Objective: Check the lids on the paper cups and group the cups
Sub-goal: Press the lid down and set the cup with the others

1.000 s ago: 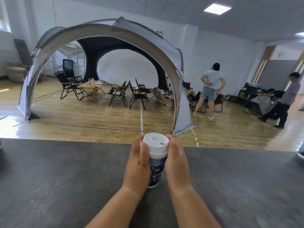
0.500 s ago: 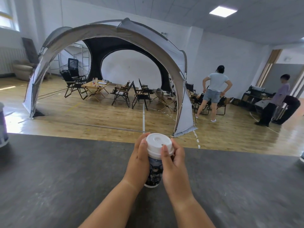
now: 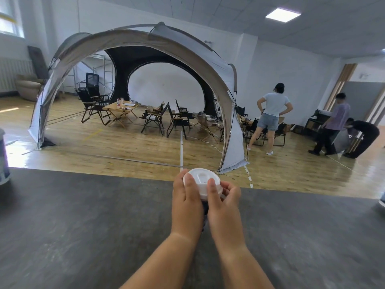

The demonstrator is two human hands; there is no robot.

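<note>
A paper cup with a dark printed wall [image 3: 205, 206] and a white plastic lid [image 3: 201, 177] stands on the dark grey table [image 3: 83, 226], near its far edge. My left hand [image 3: 186, 207] wraps the cup's left side, thumb up against the lid's rim. My right hand [image 3: 224, 207] grips the right side, its thumb lying on the lid's rim and its fingers curled behind. Most of the cup's wall is hidden between my hands. A second cup [image 3: 3, 161] shows partly at the left edge of the frame.
Part of another object [image 3: 382, 200] peeks in at the table's right edge. Beyond the table lie a wooden floor, a large arched tent [image 3: 231, 126] with folding chairs and small tables, and three people [image 3: 270, 117] at the right.
My right thumb has moved up onto the lid's rim. My view has swung left, so the second cup at the left edge has come into sight.
</note>
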